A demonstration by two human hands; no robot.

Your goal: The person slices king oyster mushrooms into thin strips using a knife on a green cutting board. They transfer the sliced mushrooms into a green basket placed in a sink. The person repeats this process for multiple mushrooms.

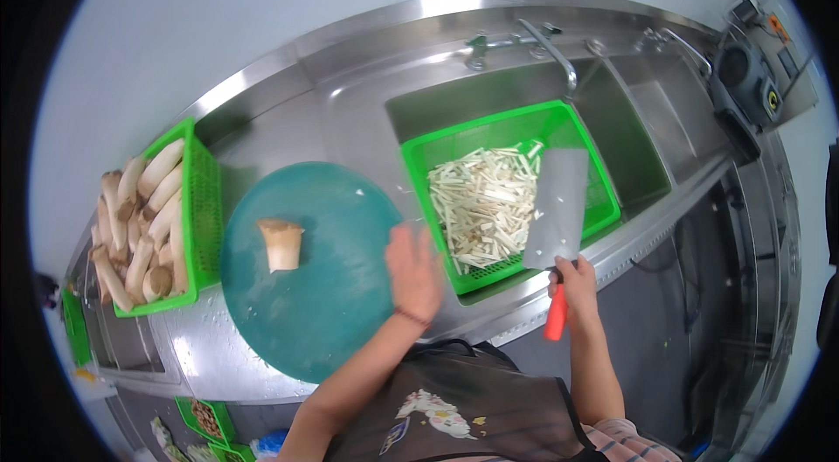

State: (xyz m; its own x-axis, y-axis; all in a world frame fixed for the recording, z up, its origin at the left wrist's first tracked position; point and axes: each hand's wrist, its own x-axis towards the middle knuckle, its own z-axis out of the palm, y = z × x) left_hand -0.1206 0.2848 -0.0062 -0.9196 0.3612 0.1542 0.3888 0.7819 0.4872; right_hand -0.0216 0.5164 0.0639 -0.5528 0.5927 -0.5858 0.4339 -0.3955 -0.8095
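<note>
My right hand [577, 285] grips the red handle of a cleaver [557, 206], its wide blade over the right part of a green plastic basket [593, 180]. Cut white mushroom strips [485, 200] lie in that basket, which sits over a steel sink basin. My left hand [414, 265], blurred, is at the right edge of a round teal cutting board [314, 311], with nothing seen in it. A thick piece of king oyster mushroom [282, 245] stands on the board's left half. Whole king oyster mushrooms [141, 219] fill another green basket [191, 219] at the left.
A faucet [557, 55] reaches over the sink's back edge, with a second basin [675, 108] to its right. A grey device [747, 82] stands at the far right. On the floor at lower left are small green baskets [226, 426] and a blue bag.
</note>
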